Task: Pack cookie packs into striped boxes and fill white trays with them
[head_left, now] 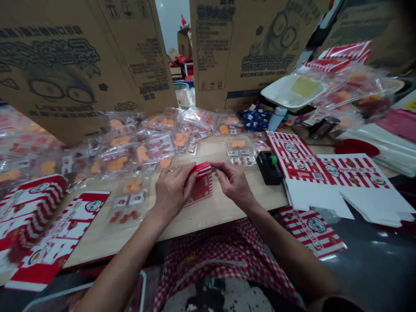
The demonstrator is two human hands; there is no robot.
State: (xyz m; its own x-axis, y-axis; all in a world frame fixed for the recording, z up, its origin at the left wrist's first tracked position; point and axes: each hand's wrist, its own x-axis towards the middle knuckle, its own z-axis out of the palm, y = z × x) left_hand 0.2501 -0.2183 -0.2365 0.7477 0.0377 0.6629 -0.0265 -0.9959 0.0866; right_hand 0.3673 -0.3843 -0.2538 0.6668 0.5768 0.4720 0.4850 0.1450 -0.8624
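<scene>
Red-and-white cardboard carton (202, 185) between left hand (173, 190) and right hand (232, 183), long axis pointing forward. Fingers (191, 172) of both pinching its far end.

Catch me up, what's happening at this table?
A person holds a small red-and-white carton between the left hand and right hand, just above a wooden table. Clear bags of orange pieces lie beyond. Flat printed blanks lie to the right, beside a tape dispenser.
</scene>
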